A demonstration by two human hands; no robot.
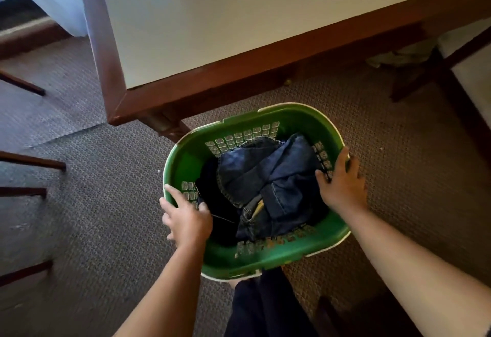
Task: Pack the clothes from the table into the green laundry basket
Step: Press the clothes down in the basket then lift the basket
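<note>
Both hands grip the green basket by its rim: left hand and right hand, fingers curled over the edges. Basket could tip (one-sided pull) and spill. Dark blue jeans lie crumpled inside it, on the carpet, beside the table.

glossy plastic basket, denim clothes, woven carpet

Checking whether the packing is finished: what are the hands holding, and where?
Both grip the green laundry basket by its rim: left hand at one end, right hand at the other.
</note>
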